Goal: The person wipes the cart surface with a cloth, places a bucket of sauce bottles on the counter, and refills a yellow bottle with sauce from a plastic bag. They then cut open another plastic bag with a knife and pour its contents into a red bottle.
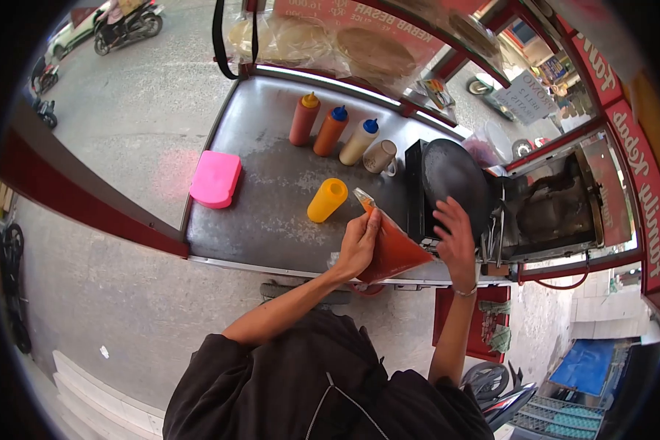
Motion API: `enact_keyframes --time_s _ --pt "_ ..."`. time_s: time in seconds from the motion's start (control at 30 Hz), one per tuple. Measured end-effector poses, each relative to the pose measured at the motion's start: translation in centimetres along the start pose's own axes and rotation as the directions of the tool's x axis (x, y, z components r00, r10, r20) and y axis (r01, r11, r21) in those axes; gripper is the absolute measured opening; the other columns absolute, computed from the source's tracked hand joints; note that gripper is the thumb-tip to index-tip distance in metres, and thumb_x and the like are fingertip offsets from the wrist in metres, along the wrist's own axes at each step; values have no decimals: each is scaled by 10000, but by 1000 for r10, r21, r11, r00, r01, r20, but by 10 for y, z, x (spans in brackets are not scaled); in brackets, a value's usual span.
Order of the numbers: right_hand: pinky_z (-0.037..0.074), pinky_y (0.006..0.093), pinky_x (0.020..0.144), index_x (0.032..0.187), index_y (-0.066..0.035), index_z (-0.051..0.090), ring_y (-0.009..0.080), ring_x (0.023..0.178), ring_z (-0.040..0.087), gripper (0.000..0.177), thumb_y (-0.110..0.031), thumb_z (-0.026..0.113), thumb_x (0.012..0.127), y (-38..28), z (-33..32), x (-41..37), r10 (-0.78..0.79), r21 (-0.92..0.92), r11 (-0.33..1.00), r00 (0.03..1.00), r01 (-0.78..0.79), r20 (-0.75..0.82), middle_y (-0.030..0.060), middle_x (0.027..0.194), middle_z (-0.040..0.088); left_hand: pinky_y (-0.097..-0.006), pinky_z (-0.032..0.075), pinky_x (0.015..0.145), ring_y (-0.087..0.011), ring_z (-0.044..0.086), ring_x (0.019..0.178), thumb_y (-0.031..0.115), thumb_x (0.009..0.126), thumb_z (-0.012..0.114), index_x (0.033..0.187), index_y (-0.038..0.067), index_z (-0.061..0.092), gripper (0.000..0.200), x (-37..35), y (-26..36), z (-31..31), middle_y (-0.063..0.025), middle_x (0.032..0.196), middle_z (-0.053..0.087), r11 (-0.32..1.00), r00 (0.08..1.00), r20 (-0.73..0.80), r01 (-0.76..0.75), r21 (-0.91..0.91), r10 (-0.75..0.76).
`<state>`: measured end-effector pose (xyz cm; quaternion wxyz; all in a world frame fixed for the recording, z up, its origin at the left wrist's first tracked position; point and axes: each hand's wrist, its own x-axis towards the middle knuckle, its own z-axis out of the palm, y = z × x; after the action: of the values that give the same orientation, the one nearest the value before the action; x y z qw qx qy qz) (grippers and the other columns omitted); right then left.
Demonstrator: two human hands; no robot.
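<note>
My left hand [361, 243] is closed around the upper part of a clear plastic bag of orange-red sauce [397, 249], above the counter's front edge. The bag hangs tilted, its narrow top pointing up and left. Just to its right, my right hand [456, 238] is raised with fingers spread, apart from the bag and holding nothing. Left of the bag's top, a yellow squeeze bottle [327, 200] without a nozzle cap stands on the metal counter [271, 227].
Behind stand a red bottle [304, 121], an orange bottle [331, 133], a cream bottle [358, 144] and a mug [379, 157]. A pink box [216, 180] lies at the left. Right are a round black griddle [455, 180], metal tongs [494, 235] and a grill box [557, 213].
</note>
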<state>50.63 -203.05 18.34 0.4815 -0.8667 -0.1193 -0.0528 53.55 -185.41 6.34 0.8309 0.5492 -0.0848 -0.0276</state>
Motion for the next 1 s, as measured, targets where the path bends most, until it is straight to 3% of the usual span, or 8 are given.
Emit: enact_keyframes --time_s 0.07,0.13,0.23,0.33,0.53,0.6,0.87,1.0 --pt "398 383 1022 1493 -115 193 246 1269 451 959 -379 774 777 45 18 -16 227 594 780 974 -196 24 120 1370 454 -242 425 614 -35 474 682 326 1046 371 847 7 560 421 0 15 -1 22 720 537 993 995 -69 67 -101 -74" --pt "398 386 1037 1501 -97 120 234 1254 461 1065 -389 807 742 59 54 -17 145 654 743 988 -142 49 114 1362 452 -242 416 603 -40 464 663 327 1046 371 831 14 552 421 7 20 3 15 714 539 984 990 -116 59 -168 -79" --pt "408 333 1028 1501 -99 131 210 1191 492 1094 -316 848 705 36 81 -5 -1 572 820 1000 -5 10 99 1323 456 -242 419 604 -45 463 653 327 1046 373 833 27 548 407 14 13 6 5 725 552 939 974 -187 61 -340 -131" --pt "406 336 1028 1495 -92 152 209 1180 496 1006 -263 806 750 22 79 13 41 407 913 996 -8 -74 112 1317 456 -245 444 629 -57 491 665 325 1044 376 870 34 553 382 24 21 8 -11 765 575 851 942 -235 86 -519 -239" --pt "403 357 1027 1477 -72 207 248 1212 483 881 -273 741 805 11 63 47 -9 175 985 1000 12 -18 163 1360 424 -326 530 772 -177 621 824 300 1038 361 996 26 529 324 42 24 4 -112 964 611 641 871 -212 144 -754 -444" --pt "406 371 1027 1472 -70 221 285 1239 482 865 -277 735 809 -4 60 53 -96 -30 995 991 99 90 195 1392 408 -347 556 762 -197 646 838 313 1047 311 967 26 560 389 47 35 3 -132 957 633 507 801 -202 143 -850 -563" --pt "494 366 913 1329 -55 468 291 1071 620 609 -268 733 823 -28 71 73 -183 -274 943 982 190 50 184 1193 602 -423 551 860 -282 652 967 447 1013 252 1140 42 539 512 55 42 -5 -171 1092 629 348 800 -82 163 -923 -594" --pt "477 334 905 1260 -36 537 218 1016 618 468 -240 688 867 -37 70 79 -66 -251 964 993 89 97 143 1116 640 -431 545 863 -280 658 967 487 993 297 1149 47 536 524 52 52 -6 -162 1094 633 294 778 -61 163 -942 -625"
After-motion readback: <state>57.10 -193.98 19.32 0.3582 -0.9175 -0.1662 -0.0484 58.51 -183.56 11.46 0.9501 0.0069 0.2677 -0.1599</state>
